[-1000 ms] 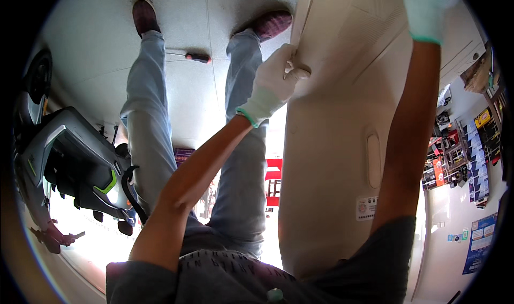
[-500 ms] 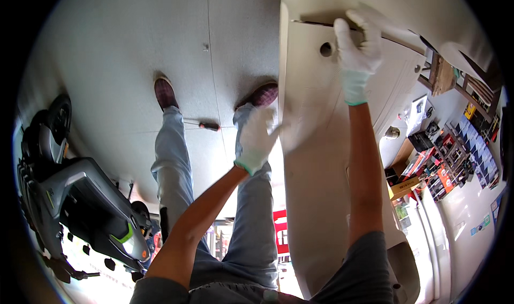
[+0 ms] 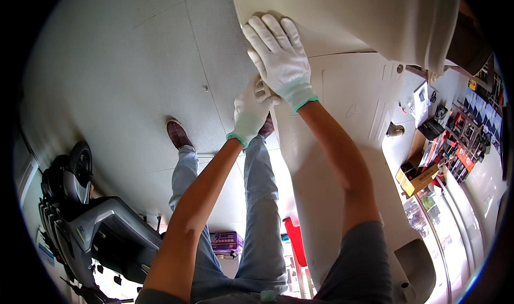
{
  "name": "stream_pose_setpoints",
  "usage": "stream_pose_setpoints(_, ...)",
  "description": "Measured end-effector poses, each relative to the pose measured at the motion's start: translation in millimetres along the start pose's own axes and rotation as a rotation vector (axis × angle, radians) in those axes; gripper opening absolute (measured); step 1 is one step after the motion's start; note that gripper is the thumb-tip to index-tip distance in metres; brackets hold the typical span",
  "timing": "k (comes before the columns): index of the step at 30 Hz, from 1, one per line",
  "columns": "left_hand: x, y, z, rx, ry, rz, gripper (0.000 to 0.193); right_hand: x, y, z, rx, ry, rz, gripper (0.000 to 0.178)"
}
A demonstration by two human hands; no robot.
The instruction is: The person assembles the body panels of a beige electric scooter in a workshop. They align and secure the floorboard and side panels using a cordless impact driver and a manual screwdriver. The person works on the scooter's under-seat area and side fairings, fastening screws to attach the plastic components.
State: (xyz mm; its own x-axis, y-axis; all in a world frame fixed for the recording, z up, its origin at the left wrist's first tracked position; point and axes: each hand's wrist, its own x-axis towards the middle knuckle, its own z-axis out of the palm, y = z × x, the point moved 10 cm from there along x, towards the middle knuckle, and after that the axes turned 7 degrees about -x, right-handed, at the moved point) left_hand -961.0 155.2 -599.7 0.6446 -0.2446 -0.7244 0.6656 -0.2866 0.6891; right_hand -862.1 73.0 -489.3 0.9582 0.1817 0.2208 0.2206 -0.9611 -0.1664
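A large beige panel (image 3: 334,108) stands on my right, with a curved beige section (image 3: 332,14) at its far end and a thin seam between the two. My right hand (image 3: 284,63), in a white glove with a green cuff, lies flat near the seam at the panel's left edge, fingers stretched out. Just below it my left hand (image 3: 249,108), gloved the same way, has its fingers curled at that edge, against the panel's corner. The fingertips of the left hand are partly hidden.
A grey and black scooter (image 3: 110,223) stands on the left. My legs are on the grey floor (image 3: 128,89), a thin shaft (image 3: 206,155) beside them. Behind me are a purple box (image 3: 227,242) and a red object (image 3: 294,242). On the right are an open cardboard box (image 3: 420,181) and goods on shelves.
My right hand has moved left to the panel's edge and flattened out. My left hand has risen from beside my leg to that edge and curled. The view has shifted; the screwdriver's handle is now hidden.
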Motion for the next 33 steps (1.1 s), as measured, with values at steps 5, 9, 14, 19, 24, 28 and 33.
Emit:
stream_pose_setpoints(5, 4, 13, -4, -0.062, 0.010, 0.129, 0.066, -7, 11, -24, 0.174, 0.085, 0.057, 0.039)
stream_pose_setpoints(9, -20, 86, 5, 0.759, 0.162, 0.438, 0.051, -104, 99, -86, 0.151, 0.241, 0.488, 0.039)
stream_pose_setpoints(14, -44, 179, 147, 0.998, -0.484, 1.361, 0.035, -168, 255, -231, -0.204, 0.532, 0.789, 0.031)
stream_pose_setpoints(19, -13, 163, 184, 1.338, -0.707, 1.602, 0.039, -130, 298, -279, -0.322, 0.716, 0.775, 0.036)
stream_pose_setpoints(24, -11, 173, 196, 1.052, -0.746, 1.479, 0.039, -203, 383, -9, -0.164, -0.189, 1.323, 0.045)
stream_pose_setpoints(28, -9, 187, 205, 1.109, -0.736, 1.483, 0.037, -179, 373, -44, 0.278, 0.050, 1.408, 0.058)
stream_pose_setpoints(33, -9, 185, 201, 1.117, -0.753, 1.434, 0.036, -204, 345, -141, 0.243, 0.439, 1.439, 0.051)
